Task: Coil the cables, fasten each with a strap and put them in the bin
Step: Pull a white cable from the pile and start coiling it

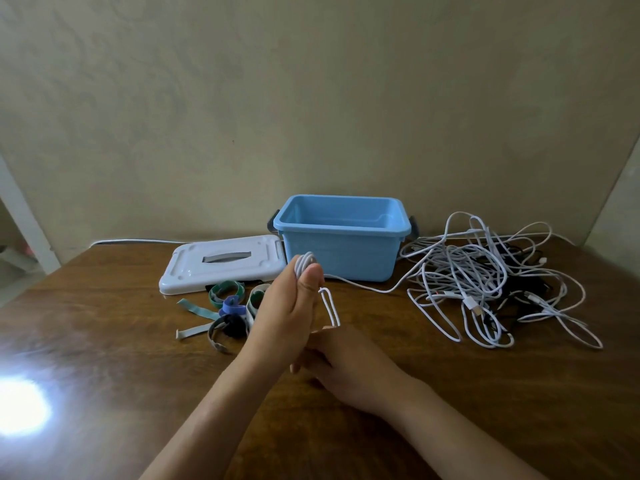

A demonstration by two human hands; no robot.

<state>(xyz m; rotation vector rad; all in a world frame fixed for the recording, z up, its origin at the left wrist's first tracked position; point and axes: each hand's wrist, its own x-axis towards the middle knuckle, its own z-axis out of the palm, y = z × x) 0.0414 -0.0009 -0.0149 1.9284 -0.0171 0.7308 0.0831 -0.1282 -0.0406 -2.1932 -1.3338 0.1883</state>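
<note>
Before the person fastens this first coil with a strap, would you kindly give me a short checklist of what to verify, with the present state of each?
1. Coil held firmly: the left hand grips the white cable coil at its top. Ok.
2. Cable fully wound: a white tail runs from the coil to the tangled pile of white and black cables. Not ok.
3. Lower loop controlled: the right hand is at its bottom; the grip is hidden. Cannot tell.
4. Strap within reach: coloured hook-and-loop straps lie on the brown wooden table, none picked up. Ok.
5. Bin ready: the blue plastic bin is open, its white lid beside it. Ok.
</note>
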